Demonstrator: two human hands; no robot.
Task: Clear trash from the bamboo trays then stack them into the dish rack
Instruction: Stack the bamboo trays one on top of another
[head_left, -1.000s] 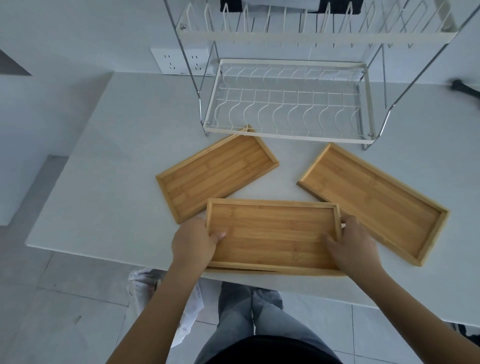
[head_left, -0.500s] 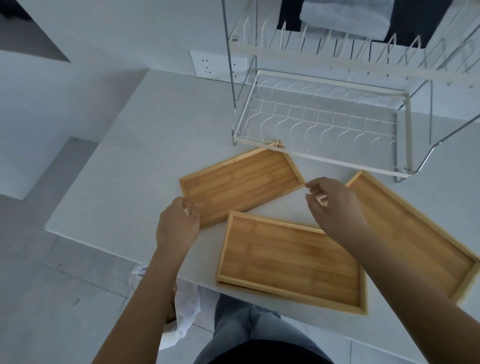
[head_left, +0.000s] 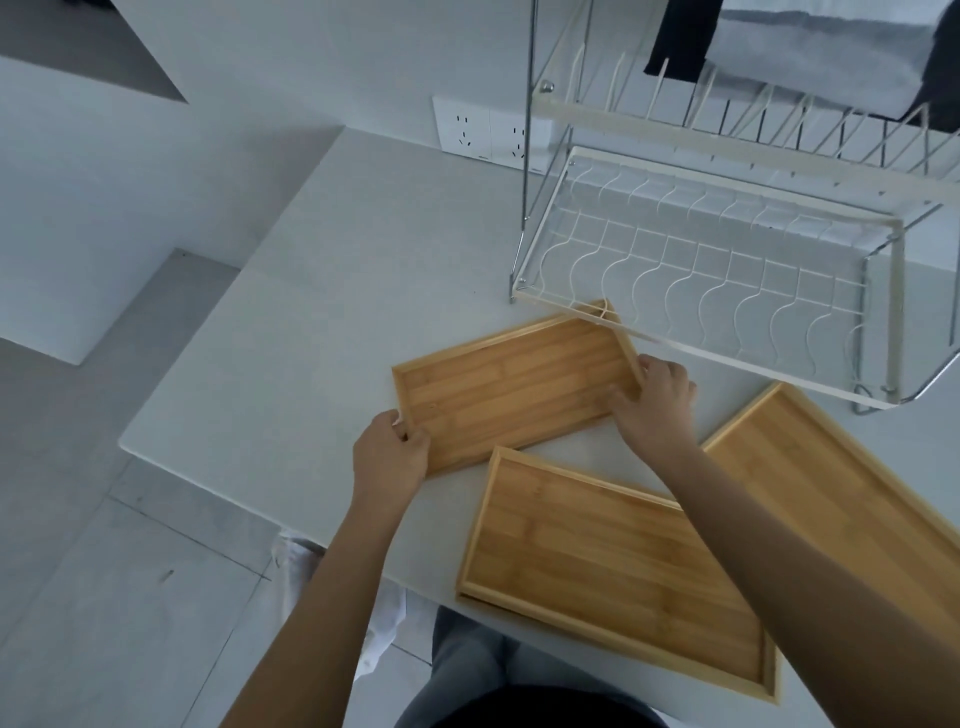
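Gripping the far-left bamboo tray (head_left: 511, 387) at both short ends, left hand (head_left: 390, 451) and right hand (head_left: 653, 402) are closing on its rims. Its far corner is sitting under the dish rack (head_left: 675, 343) front rail, risking a snag when lifting. It's looking clean, pale, trash-free, lying near the table (head_left: 291, 332) left edge.

No text, label, brand, number or sign can be read anywhere: the bamboo trays (head_left: 511, 392), the dish rack (head_left: 711, 270), the counter (head_left: 332, 312) and the wall socket plate (head_left: 485, 135) all show plain, unmarked surfaces.
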